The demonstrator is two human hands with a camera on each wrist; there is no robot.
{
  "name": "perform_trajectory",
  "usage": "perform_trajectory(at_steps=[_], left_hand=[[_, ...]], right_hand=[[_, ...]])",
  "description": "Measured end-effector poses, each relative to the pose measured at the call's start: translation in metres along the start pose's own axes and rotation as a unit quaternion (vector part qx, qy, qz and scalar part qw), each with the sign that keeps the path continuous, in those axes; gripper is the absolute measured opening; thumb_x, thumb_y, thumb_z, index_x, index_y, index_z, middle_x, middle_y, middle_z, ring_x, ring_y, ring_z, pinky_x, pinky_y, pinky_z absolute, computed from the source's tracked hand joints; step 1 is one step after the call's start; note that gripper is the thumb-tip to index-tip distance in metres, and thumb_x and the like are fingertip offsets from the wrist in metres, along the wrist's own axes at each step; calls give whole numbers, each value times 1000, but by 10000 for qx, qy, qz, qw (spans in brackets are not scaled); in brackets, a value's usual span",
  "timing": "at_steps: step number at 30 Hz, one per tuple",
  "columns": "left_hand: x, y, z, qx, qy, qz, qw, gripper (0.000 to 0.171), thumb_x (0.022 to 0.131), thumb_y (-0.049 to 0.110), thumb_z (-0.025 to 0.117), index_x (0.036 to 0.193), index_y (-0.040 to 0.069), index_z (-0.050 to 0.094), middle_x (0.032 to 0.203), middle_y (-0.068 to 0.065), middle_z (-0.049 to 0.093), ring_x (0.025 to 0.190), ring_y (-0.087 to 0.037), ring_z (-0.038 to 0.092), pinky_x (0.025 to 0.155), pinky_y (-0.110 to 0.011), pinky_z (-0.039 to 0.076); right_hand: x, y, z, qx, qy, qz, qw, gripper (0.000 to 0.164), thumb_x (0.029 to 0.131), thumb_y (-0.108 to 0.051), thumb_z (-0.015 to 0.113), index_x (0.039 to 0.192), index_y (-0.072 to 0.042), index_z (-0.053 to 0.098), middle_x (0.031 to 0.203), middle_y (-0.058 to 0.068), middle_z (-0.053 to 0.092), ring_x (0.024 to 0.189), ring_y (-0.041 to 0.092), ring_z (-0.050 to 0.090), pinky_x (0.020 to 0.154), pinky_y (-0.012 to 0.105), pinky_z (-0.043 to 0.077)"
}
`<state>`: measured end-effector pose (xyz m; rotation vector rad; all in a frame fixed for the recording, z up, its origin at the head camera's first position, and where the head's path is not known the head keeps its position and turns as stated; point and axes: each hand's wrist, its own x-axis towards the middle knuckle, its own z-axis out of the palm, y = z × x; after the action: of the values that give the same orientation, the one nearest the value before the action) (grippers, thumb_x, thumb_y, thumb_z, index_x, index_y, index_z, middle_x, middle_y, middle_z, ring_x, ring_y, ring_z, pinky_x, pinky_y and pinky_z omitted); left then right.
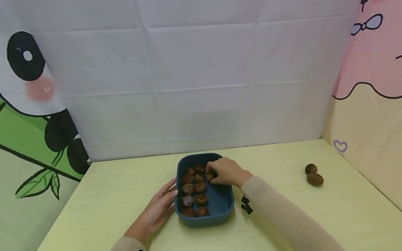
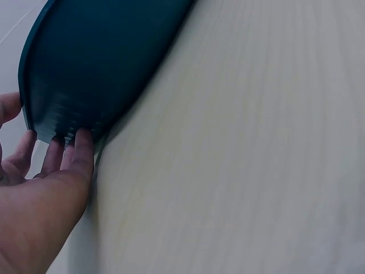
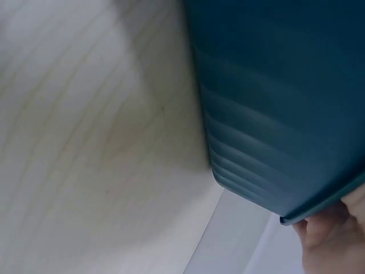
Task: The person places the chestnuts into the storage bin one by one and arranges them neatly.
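Observation:
A dark blue rectangular box [image 1: 220, 201] stands on the table, its left part lined with rows of brown chestnuts [image 1: 188, 189]. My left hand [image 1: 157, 210] rests its fingertips against the box's left outer wall, fingers fairly straight; the left wrist view shows these fingers [image 2: 84, 151] on the wall. Reaching over the right rim, my right hand [image 1: 230, 172] pinches a chestnut [image 1: 210, 176] inside the box, near the far right corner. In the right wrist view the box wall [image 3: 274, 108] hides the fingertips and the chestnut; only part of the right hand [image 3: 333, 242] shows at the rim.
Two more chestnuts [image 1: 314, 179] lie close together on the pale yellow table [image 1: 269, 167], toward its right edge. Behind the table hangs a white sheet [image 1: 198, 68]. Painted walls [image 1: 383, 121] flank it. The box's near right part shows bare floor.

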<state>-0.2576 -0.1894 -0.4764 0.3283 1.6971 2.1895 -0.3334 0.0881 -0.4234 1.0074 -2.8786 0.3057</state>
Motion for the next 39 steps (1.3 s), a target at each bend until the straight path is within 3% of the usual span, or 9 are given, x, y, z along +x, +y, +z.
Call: perform_trajectory(at_steps=[11, 26, 34, 39], left_hand=[[-1, 1, 0, -8, 62, -43, 10000, 62, 107, 17, 48, 161, 14, 18, 164, -15, 17, 148, -33, 23, 118, -52, 20], [-1, 1, 1, 36, 21, -77, 10000, 63, 107, 18, 48, 162, 14, 17, 165, -16, 15, 149, -33, 21, 118, -52, 19], [0, 1, 2, -12, 45, -94, 9999, 63, 107, 18, 49, 161, 14, 18, 165, -15, 15, 149, -32, 20, 119, -52, 18], [0, 1, 2, -22, 99, -105, 9999, 63, 106, 18, 49, 161, 14, 18, 165, -15, 16, 149, -32, 20, 119, -52, 18]], right_hand=[[0, -3, 0, 166, 27, 158, 9997, 29, 89, -22, 79, 116, -15, 70, 112, 3, 69, 102, 22, 64, 90, 37, 51], [-4, 1, -2, 496, 129, -113, 9986, 29, 89, -21, 79, 117, -14, 70, 113, 5, 64, 97, 21, 62, 84, 38, 52], [-17, 8, -11, 849, 524, -453, 9940, 30, 92, -22, 75, 119, -9, 69, 121, 6, 61, 114, 24, 57, 96, 39, 49], [-30, 16, -18, 983, 714, -545, 9911, 31, 93, -19, 74, 120, -5, 68, 123, 8, 60, 114, 30, 57, 94, 42, 49]])
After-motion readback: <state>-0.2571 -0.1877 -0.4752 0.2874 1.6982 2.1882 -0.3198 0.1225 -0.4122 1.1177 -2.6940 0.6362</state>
